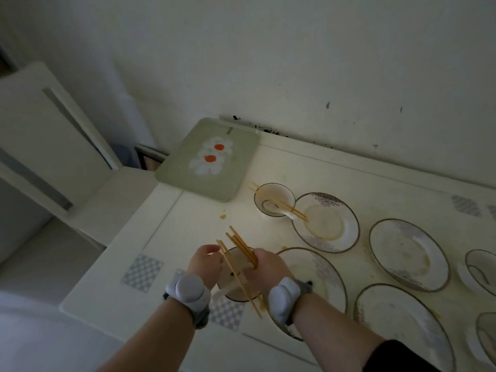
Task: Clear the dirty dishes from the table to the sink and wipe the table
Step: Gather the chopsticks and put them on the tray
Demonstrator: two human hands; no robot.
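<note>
A small bowl (239,275) sits near the front-left corner of the cream table (166,237), with one pair of chopsticks (237,277) lying across it; the left hand (205,264) pinches that pair's far end, while the right hand (268,267) is closed around a bundle of chopsticks (241,248) that sticks up and away. Just right of the hands lie soiled gold-rimmed plates (408,253), and farther back a second bowl (273,200) holds a spoon (279,209) and chopsticks. A green flower-print tray (209,159) overhangs the far-left corner, beside a white chair (53,146).
</note>
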